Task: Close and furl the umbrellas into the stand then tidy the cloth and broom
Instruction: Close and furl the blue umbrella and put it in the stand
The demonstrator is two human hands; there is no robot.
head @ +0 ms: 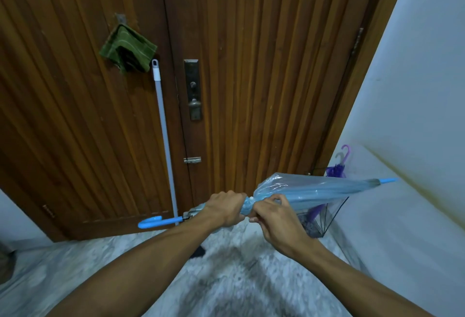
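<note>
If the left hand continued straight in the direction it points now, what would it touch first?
The left hand points up and right along the blue umbrella. It would likely meet the bunched canopy first, then the right hand pinching there; depth is unclear.

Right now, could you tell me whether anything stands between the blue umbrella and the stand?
No separate obstacle shows. The blue umbrella is held crosswise above the wire stand, whose purple umbrella already takes some room.
</note>
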